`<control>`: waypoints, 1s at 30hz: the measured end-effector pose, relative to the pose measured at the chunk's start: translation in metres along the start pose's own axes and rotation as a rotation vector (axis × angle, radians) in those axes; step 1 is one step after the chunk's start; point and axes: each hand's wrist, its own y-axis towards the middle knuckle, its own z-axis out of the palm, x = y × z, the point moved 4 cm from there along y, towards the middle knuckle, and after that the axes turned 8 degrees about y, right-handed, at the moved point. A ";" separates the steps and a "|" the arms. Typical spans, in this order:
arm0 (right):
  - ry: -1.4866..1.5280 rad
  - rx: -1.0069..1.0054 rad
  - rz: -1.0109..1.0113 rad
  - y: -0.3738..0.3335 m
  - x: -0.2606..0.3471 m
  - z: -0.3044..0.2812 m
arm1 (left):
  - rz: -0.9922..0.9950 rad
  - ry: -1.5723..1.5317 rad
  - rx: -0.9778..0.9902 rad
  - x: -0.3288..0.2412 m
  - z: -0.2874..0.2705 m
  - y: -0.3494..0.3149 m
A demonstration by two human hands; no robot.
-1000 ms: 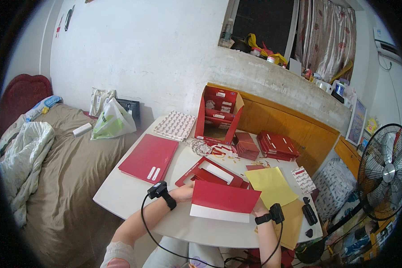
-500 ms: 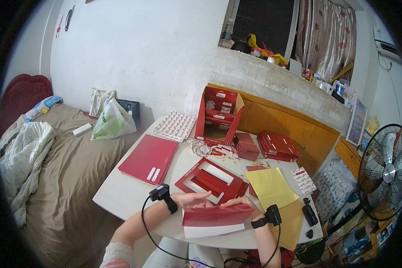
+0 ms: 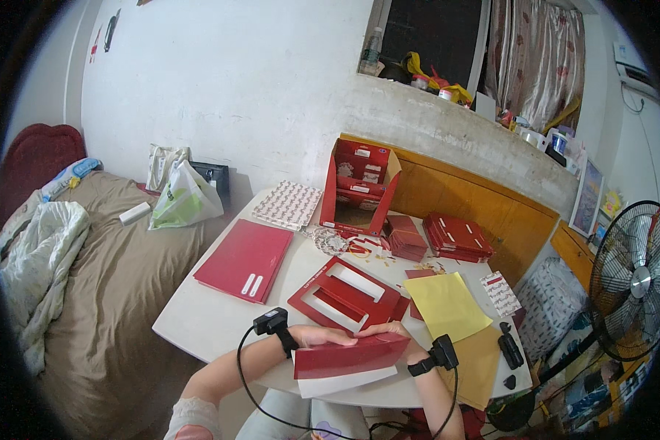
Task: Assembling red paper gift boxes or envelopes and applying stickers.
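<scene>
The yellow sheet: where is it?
In the head view, the yellow sheet lies right of centre on the table, between the right hand and the small patterned piece.

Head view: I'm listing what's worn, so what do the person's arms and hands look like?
The left hand and right hand are ungloved. Each wrist wears a black strap with a boxy black device trailing a thin black cable. A white, ruffled-looking cuff with pink fabric shows on the left arm; no sleeve shows on the right forearm.
</scene>
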 end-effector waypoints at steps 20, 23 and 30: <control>0.176 -0.903 -0.606 -0.016 0.005 -0.053 | 0.627 -0.555 0.123 -0.040 -0.025 -0.014; -0.270 -0.926 -0.595 -0.020 0.016 -0.052 | 0.687 -0.543 -0.022 -0.041 -0.028 -0.007; -0.852 -0.897 -0.730 -0.022 0.034 -0.024 | 0.666 -0.461 -0.297 -0.033 -0.036 0.000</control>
